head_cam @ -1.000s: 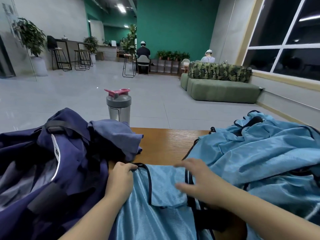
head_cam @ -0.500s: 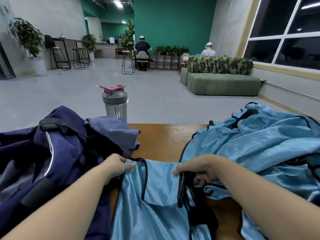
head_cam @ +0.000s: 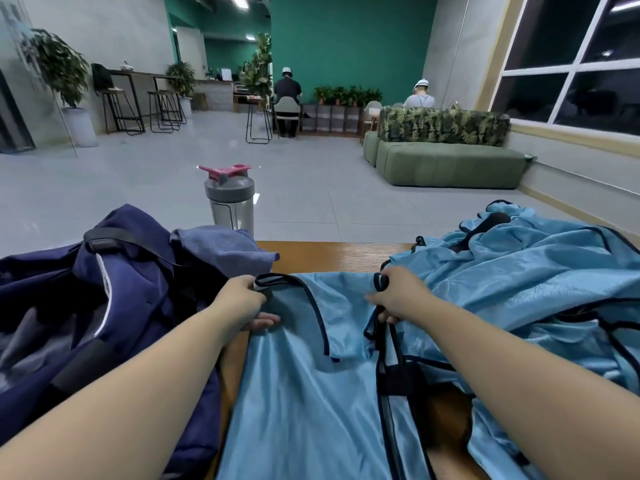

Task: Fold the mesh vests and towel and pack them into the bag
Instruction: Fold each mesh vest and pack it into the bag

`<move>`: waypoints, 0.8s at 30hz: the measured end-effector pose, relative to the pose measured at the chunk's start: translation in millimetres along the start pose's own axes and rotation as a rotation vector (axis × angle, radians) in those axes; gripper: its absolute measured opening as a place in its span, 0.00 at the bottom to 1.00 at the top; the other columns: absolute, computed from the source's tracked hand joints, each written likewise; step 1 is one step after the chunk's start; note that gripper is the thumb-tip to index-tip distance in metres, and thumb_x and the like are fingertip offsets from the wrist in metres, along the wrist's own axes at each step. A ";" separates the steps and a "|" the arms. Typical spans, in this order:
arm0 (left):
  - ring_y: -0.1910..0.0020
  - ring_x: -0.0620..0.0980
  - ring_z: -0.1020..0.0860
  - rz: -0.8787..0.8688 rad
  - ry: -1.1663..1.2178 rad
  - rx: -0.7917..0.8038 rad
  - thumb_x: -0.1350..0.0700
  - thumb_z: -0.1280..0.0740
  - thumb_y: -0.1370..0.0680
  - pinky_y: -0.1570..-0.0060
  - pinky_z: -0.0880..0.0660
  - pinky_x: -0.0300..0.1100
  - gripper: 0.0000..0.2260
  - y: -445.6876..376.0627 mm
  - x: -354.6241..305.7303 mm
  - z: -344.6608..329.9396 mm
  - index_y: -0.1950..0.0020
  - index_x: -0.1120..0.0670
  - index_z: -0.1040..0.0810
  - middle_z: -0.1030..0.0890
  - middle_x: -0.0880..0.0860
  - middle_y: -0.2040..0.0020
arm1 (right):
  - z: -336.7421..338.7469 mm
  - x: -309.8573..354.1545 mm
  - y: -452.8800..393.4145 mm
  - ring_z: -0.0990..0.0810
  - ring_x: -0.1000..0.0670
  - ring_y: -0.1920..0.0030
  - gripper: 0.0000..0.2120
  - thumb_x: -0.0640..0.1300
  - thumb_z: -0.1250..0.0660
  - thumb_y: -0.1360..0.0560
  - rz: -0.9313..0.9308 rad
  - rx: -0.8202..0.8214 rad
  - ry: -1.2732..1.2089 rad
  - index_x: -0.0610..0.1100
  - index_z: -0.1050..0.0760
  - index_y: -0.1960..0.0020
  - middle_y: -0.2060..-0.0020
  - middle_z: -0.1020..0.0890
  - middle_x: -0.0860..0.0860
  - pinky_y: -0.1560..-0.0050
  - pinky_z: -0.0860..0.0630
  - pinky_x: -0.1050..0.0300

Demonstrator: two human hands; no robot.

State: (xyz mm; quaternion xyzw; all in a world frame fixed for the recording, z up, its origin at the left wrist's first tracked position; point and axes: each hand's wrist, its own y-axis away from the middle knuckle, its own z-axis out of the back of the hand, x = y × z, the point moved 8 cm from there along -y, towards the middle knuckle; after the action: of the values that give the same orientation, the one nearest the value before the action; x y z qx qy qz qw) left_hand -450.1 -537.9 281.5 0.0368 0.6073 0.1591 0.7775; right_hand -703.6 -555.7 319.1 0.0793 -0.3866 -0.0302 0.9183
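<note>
Both hands now stretch the shiny blue vest [head_cam: 304, 393] flat.

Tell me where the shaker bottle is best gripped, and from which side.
Grip the shaker bottle around its clear upright body just under the grey lid, coming from its right, probably: the towel and bag crowd its left and base.
</note>
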 end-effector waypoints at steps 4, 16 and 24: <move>0.65 0.55 0.19 -0.123 0.030 -0.053 0.70 0.43 0.23 0.66 0.19 0.46 0.11 11.4 -1.5 14.6 0.52 0.56 0.27 0.21 0.60 0.54 | 13.7 7.9 9.1 0.25 0.50 0.66 0.10 0.48 0.31 0.25 0.172 -0.143 0.083 0.44 0.30 0.56 0.62 0.24 0.49 0.69 0.30 0.59; 0.66 0.55 0.20 -0.222 -0.192 -0.093 0.67 0.39 0.22 0.63 0.28 0.44 0.11 55.2 9.8 41.2 0.58 0.54 0.23 0.19 0.55 0.62 | 0.9 -9.4 45.3 0.22 0.51 0.68 0.03 0.38 0.33 0.24 0.047 -0.077 -0.174 0.43 0.26 0.55 0.65 0.25 0.49 0.74 0.28 0.65; 0.72 0.45 0.19 -0.203 0.143 -0.096 0.63 0.43 0.18 0.72 0.23 0.38 0.07 65.7 8.3 40.3 0.54 0.58 0.28 0.21 0.56 0.58 | -19.1 0.8 63.4 0.18 0.38 0.53 0.07 0.42 0.44 0.18 -0.101 0.047 -0.584 0.49 0.32 0.41 0.47 0.31 0.49 0.57 0.18 0.50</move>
State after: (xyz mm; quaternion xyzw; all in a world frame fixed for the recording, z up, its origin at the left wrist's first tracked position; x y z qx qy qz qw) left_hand -423.1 -467.9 300.7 -0.0735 0.6534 0.1106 0.7453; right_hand -689.7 -491.0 317.2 0.1079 -0.6307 -0.0885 0.7634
